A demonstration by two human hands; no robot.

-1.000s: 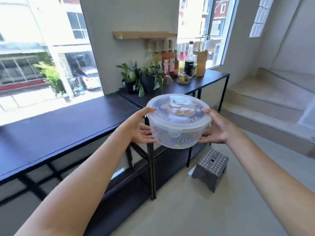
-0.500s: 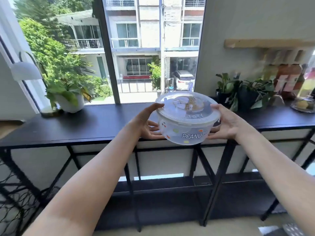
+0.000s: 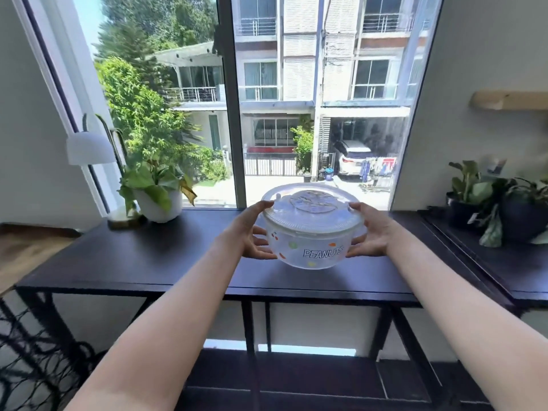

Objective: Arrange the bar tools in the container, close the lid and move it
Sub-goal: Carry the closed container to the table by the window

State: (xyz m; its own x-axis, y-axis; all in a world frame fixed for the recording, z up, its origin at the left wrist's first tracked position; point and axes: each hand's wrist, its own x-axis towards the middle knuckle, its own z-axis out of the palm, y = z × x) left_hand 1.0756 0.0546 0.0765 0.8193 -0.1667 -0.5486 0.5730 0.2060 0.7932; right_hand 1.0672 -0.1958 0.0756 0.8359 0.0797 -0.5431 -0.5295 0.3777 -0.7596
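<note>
Near the middle of the frame, a little to the right, a round clear plastic container [image 3: 311, 247] is held between two bare hands above a long dark table [image 3: 142, 262]. The lid [image 3: 311, 207] is on the container and looks closed. On the side of the container the word PEANUTS is printed, with small coloured spots around it. What is inside cannot be seen through the wall.

The left hand [image 3: 252, 232] grips the left side of the container, with the thumb up at the lid rim and the fingers spread under the bowl. The right hand [image 3: 370, 232] does the same on the right side. Both forearms reach in from the lower corners of the frame.

If the bottom of the container touches the table or stays just above it, I cannot tell.

At the left of the frame, on the far edge of the table, a white pot with a green plant [image 3: 158, 194] stands beside a white lamp [image 3: 89, 149]. At the right edge, on a second dark table, there are dark pots with plants [image 3: 498, 209]. Behind the table a large window [image 3: 296, 99] shows buildings and trees.
</note>
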